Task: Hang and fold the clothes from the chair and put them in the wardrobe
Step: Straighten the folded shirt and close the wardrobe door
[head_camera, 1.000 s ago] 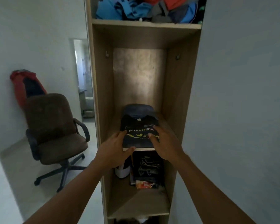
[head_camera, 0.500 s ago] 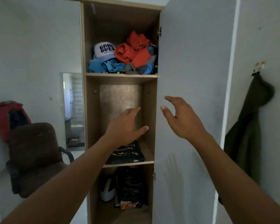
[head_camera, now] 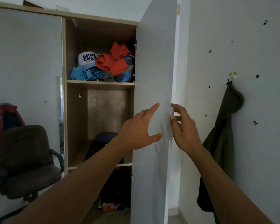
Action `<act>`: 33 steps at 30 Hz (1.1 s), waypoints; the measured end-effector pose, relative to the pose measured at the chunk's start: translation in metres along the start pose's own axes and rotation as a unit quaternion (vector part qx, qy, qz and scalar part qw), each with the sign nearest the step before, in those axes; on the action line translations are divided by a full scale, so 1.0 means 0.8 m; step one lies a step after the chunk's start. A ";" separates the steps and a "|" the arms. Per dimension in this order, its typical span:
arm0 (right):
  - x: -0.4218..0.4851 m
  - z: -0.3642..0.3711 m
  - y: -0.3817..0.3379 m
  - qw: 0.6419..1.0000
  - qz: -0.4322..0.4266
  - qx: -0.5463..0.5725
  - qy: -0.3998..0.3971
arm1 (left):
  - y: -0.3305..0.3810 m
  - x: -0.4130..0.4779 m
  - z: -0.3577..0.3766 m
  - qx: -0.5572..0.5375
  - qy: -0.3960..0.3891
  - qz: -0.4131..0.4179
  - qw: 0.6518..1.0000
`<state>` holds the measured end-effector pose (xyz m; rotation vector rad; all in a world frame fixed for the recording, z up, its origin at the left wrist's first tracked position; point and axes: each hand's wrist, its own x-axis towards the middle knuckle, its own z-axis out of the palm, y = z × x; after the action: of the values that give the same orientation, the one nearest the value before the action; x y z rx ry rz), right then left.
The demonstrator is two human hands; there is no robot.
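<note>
The wardrobe (head_camera: 74, 126) stands open, its white door (head_camera: 153, 78) swung toward me. On the middle shelf lies a folded dark shirt (head_camera: 102, 143), partly hidden by my left forearm. My left hand (head_camera: 139, 130) is open with fingers spread, held just in front of the door's inner face. My right hand (head_camera: 183, 128) holds the door's free edge at mid height, with the thumb on the inner side and the fingers at the edge. The brown office chair (head_camera: 27, 159) stands at the left with a red and dark garment (head_camera: 2, 117) draped over its back.
The top shelf holds a loose pile of red and blue clothes (head_camera: 113, 65) and a white cap (head_camera: 87, 59). Dark items and a wrapper (head_camera: 110, 206) lie in the bottom compartment. A dark green jacket (head_camera: 223, 135) hangs from a wall hook at the right.
Both hands let go of the folded shirt on the shelf and rose. My view lifted and backed away. The right hand reached the door's edge; the left moved toward its inner face.
</note>
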<state>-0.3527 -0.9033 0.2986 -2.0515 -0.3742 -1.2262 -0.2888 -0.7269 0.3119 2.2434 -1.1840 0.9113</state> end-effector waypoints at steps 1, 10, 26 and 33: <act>0.001 0.001 -0.004 1.000 0.000 0.023 0.004 | 0.004 -0.003 -0.003 0.004 -0.002 0.004 1.000; 0.033 0.102 -0.025 0.969 0.008 0.214 -0.120 | -0.035 -0.046 -0.060 0.186 0.024 -0.087 0.978; 0.131 0.397 0.047 0.979 0.077 0.041 -0.187 | -0.324 -0.088 -0.081 0.466 0.016 -0.193 0.863; 0.113 0.453 0.132 0.956 0.092 -0.142 -0.238 | -0.434 -0.107 -0.004 0.392 -0.035 -0.217 0.893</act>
<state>-0.0114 -0.7348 0.2218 -2.5661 -0.2268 -0.6929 -0.0330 -0.4919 0.2257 3.0012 -0.2777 1.2650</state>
